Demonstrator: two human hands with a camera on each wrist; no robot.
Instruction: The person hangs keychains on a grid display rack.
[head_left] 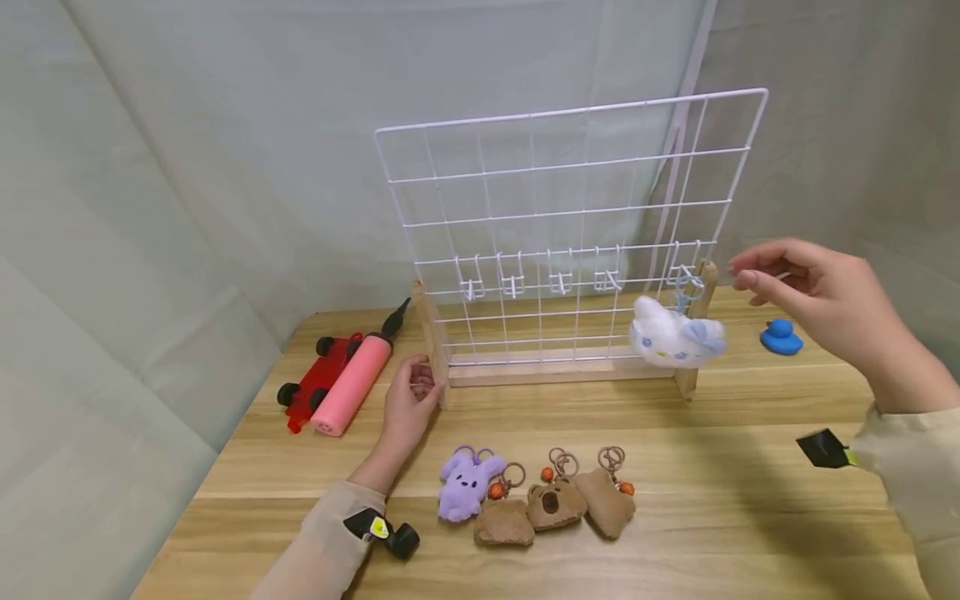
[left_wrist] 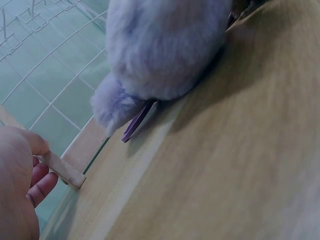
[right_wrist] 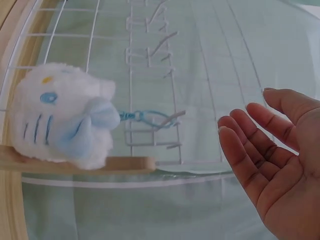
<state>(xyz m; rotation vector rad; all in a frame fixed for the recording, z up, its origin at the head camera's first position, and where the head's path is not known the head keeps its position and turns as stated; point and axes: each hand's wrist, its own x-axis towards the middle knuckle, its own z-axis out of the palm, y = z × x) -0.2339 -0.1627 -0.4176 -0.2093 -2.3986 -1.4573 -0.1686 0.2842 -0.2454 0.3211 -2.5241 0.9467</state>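
Note:
A white plush cat-head keychain [head_left: 677, 335] with a light blue bow hangs by its blue ring from the rightmost hook on a white wire grid rack [head_left: 555, 215]. My right hand [head_left: 828, 292] is in the air just right of the rack, fingers loosely bent and holding nothing; in the right wrist view the hand [right_wrist: 280, 165] is apart from the plush and its ring. My left hand [head_left: 411, 400] holds the rack's left wooden leg [head_left: 432, 346] between thumb and fingers, low near the table. The other hooks [head_left: 513, 286] on the grid hang bare.
In front of the rack lie a purple plush bunny keychain [head_left: 463, 487] and several brown plush keychains [head_left: 555, 502] with metal rings. At the left are a pink hand pump [head_left: 352, 386] and a red toy car [head_left: 318, 385]. A blue rubber duck [head_left: 781, 337] sits at the right.

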